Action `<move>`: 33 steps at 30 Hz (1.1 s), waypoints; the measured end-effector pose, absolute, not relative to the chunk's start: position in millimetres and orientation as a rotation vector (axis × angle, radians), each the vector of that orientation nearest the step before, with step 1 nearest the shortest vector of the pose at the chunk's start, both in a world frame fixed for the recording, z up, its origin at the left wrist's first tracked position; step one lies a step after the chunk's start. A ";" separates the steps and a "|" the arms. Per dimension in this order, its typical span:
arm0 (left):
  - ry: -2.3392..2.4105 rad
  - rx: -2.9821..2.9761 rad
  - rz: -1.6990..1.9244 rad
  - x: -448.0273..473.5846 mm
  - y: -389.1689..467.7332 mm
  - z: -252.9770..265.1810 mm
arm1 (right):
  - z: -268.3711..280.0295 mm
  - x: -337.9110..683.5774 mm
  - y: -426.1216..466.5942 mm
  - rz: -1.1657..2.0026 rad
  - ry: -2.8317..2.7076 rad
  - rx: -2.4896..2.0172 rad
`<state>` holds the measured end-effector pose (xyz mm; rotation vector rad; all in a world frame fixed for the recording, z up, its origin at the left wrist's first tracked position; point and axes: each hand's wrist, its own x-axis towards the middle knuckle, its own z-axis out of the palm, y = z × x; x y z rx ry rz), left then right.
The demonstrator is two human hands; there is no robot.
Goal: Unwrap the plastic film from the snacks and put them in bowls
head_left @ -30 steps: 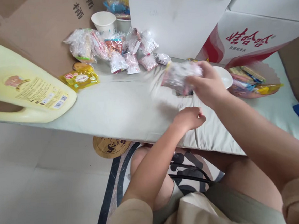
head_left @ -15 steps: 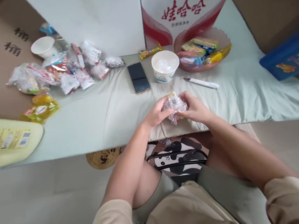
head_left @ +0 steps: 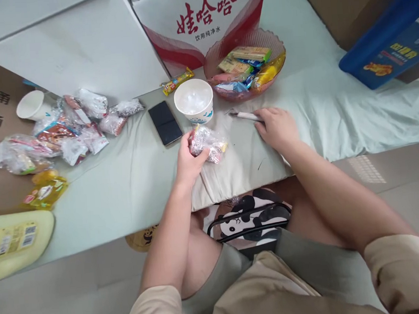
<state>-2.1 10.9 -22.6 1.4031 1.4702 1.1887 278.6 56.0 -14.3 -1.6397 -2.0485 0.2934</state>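
My left hand (head_left: 191, 160) is closed around a bubble-wrapped packet (head_left: 210, 145) just above the front part of the cloth-covered table. Clear wrap hides most of what is inside; bits of red and yellow show. My right hand (head_left: 277, 127) lies on the cloth to the right, its fingers closed over the near end of a slim white-handled tool (head_left: 246, 115) with a dark tip pointing left. The tool's exact kind is unclear. Behind the packet stands a paper cup (head_left: 194, 102) with crumpled clear plastic in it.
Left of the cup lies a phone (head_left: 164, 124). A pink bowl (head_left: 222, 93) of wrapped snacks and a yellow snack stick (head_left: 177, 81) are behind. Several wrapped packets (head_left: 73, 133) pile up at left near a second cup (head_left: 33, 106). Boxes (head_left: 203, 18) line the back.
My right hand has let go of the bubble-wrapped packet and moved right onto the white-handled tool. My left hand keeps the packet. The view has shifted to the right.
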 end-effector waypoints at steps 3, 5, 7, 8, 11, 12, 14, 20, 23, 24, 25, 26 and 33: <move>1.566 1.446 1.188 -0.7 5.7 -21.2 | 0.0 265.2 39.4 0.413 -1.966 -1.556; 1.612 1.455 1.194 1.3 1.6 -19.6 | 11.1 249.8 23.8 0.563 -1.924 -1.414; 1.611 1.449 1.212 1.8 -1.9 -18.6 | 17.2 233.3 11.4 0.657 -1.961 -1.291; 1.585 1.432 1.228 0.7 -3.2 -18.4 | 17.8 226.5 7.8 0.674 -2.008 -1.248; 1.474 1.279 1.297 -9.4 -5.2 -18.9 | 12.1 220.1 7.6 0.654 -2.152 -1.219; 1.451 1.207 1.322 -14.3 -5.5 -19.0 | 9.0 223.5 10.0 0.632 -2.176 -1.242; 1.433 1.099 1.354 -23.3 -6.5 -18.6 | 3.2 236.5 16.1 0.566 -2.176 -1.328; 1.343 1.277 1.123 -20.5 -18.4 -11.8 | 1.0 263.1 23.1 0.375 -1.984 -1.506; 1.402 1.514 1.117 -11.9 -21.9 -5.3 | 6.6 248.8 14.1 0.549 -2.109 -1.184; 1.435 1.608 1.133 -10.2 -21.7 -3.1 | 8.4 242.3 10.6 0.620 -2.152 -1.086; 1.454 1.688 1.133 -9.2 -20.9 -1.3 | 9.9 236.2 7.7 0.673 -2.187 -1.015; 1.459 1.740 1.111 -8.8 -19.8 0.2 | 11.0 231.3 5.5 0.705 -2.214 -0.974; 1.508 1.276 1.236 -21.2 -13.7 -0.7 | 8.4 235.6 12.7 0.616 -1.962 -1.236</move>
